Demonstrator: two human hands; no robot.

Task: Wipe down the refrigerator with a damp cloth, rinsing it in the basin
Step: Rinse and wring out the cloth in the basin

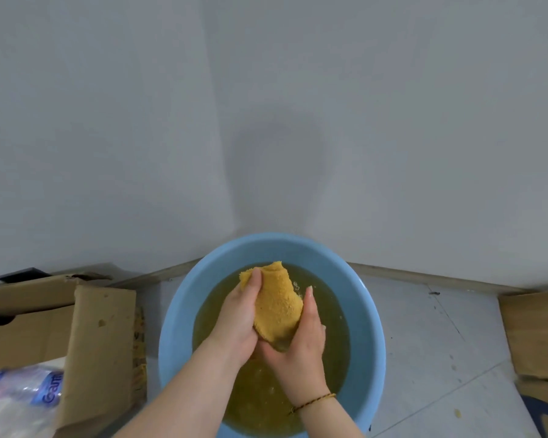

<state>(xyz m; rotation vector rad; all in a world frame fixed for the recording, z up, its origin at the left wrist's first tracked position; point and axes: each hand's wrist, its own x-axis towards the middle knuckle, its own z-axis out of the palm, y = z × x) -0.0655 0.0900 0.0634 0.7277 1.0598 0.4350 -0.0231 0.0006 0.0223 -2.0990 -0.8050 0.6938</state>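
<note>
A round blue basin (366,314) stands on the floor in a wall corner, holding yellowish murky water. Above the water I hold a wet yellow cloth (277,306), bunched up between both hands. My left hand (236,324) grips its left side with the thumb near the top edge. Pressed against the cloth's lower right side is my right hand (301,349), with a thin braided band on its wrist. The refrigerator is not in view.
An open cardboard box (98,339) with plastic-wrapped bottles (19,393) stands to the left of the basin. More cardboard (535,333) lies at the right edge. White walls meet behind the basin, and grey floor tiles (440,358) lie to its right.
</note>
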